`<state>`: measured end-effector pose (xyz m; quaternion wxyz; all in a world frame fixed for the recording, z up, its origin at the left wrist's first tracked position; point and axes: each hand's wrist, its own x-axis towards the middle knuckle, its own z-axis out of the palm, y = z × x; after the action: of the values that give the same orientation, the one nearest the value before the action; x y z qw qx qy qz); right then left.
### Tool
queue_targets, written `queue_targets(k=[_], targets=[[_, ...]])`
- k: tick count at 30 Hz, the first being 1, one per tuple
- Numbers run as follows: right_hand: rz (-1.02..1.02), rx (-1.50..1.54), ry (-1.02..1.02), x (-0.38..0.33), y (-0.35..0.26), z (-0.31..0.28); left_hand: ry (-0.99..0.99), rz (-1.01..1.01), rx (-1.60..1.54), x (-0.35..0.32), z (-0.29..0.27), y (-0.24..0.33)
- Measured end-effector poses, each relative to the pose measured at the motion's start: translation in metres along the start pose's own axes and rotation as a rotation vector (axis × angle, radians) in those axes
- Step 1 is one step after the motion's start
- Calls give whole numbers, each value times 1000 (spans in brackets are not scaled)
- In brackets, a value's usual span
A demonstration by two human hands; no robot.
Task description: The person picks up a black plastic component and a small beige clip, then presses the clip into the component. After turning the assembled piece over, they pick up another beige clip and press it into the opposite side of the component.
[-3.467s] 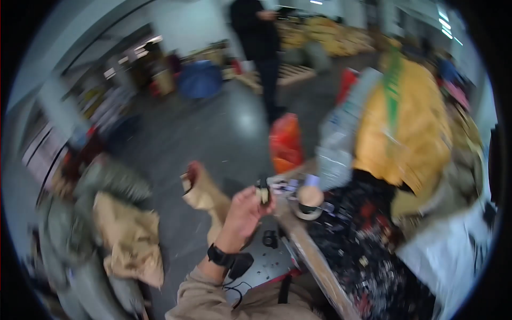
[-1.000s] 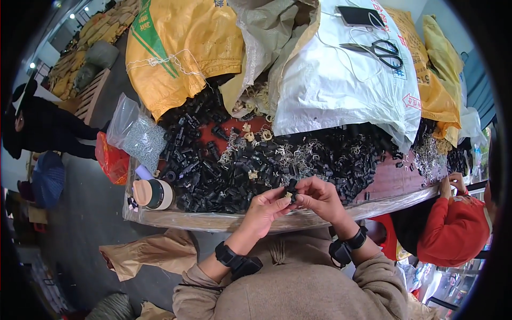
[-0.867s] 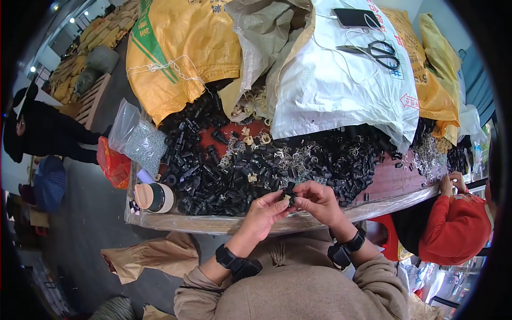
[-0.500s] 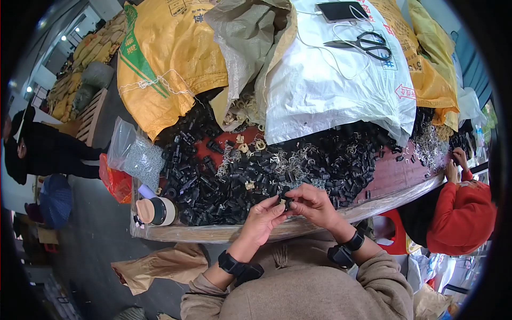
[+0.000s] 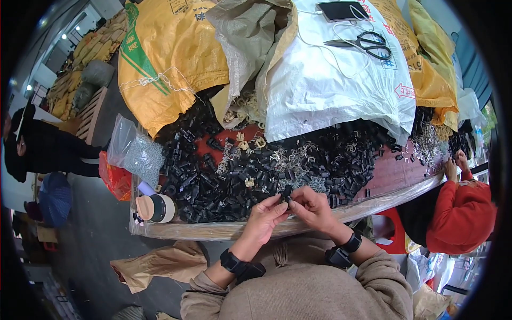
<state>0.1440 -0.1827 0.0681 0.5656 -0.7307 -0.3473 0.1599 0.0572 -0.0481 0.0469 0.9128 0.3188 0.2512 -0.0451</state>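
A small black plastic part is pinched between the fingertips of both my hands, just above the near edge of the table. My left hand closes on it from the left, thumb and fingers together. From the right, my right hand grips the same part with bent fingers. Its exact kind is too small to make out. Right beyond my fingers spreads a pile of loose black plastic parts, mixed with a heap of thin pale clips and a few cream plastic pieces.
Large yellow and white sacks cover the table's far side. Black scissors and a phone lie on the white one. At left stand a lidded cup and a bag of grey pellets. A person in red works at right.
The black part has turned and now stands up above my fingertips, where a pale bit showed before. My hands have shifted only slightly.
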Motion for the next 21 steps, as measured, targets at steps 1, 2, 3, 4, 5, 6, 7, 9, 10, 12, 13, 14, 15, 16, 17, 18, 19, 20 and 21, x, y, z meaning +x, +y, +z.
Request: queue_targets(k=[1, 2, 3, 4, 5, 6, 7, 9, 10, 12, 13, 14, 15, 16, 17, 18, 19, 20, 21], targets=[[-10, -5, 21, 1, -3, 2, 2, -14, 7, 0, -1, 0], [-20, -11, 42, 1, -4, 3, 1, -12, 5, 0, -1, 0], [-22, -13, 41, 1, -4, 3, -4, 0, 8, 1, 0, -1], [-16, -2, 29, 1, -3, 3, -11, 11, 12, 0, 0, -1], [-10, 7, 17, 1, -2, 3, -19, 22, 17, 0, 0, -1], [-2, 14, 10, 0, -1, 1, -27, 20, 16, 1, 1, -2], [-2, 6, 16, -1, 0, 1, -27, 11, 20, 0, 0, -3], [-75, -74, 51, -5, 4, 5, -31, -10, 31, -2, -1, -3], [-110, -116, 69, -5, 5, 5, -44, -16, 31, -3, -2, -3], [-186, -183, 82, -3, 6, 2, -75, -63, 66, -5, -2, -1], [-265, -239, 82, -3, 6, 0, -90, -87, 83, -4, -1, -1], [-342, -296, 81, -2, 7, -2, -103, -96, 85, -3, 1, 0], [-334, -306, 90, -2, 9, -4, -106, -106, 114, -2, 4, 1], [-380, -333, 106, -1, 10, -4, -102, -113, 141, -2, 6, 2], [-425, -359, 121, 0, 11, -4, -98, -120, 168, -2, 8, 3], [-469, -384, 135, 1, 12, -5, -102, -127, 167, 0, 10, 5], [-461, -388, 137, 1, 13, -9, -136, -127, 175, 2, 13, 6], [-462, -422, 138, 2, 12, -15, -169, -126, 183, 5, 15, 8], [-467, -449, 131, 6, 11, -21, -192, -119, 186, 7, 14, 9]])
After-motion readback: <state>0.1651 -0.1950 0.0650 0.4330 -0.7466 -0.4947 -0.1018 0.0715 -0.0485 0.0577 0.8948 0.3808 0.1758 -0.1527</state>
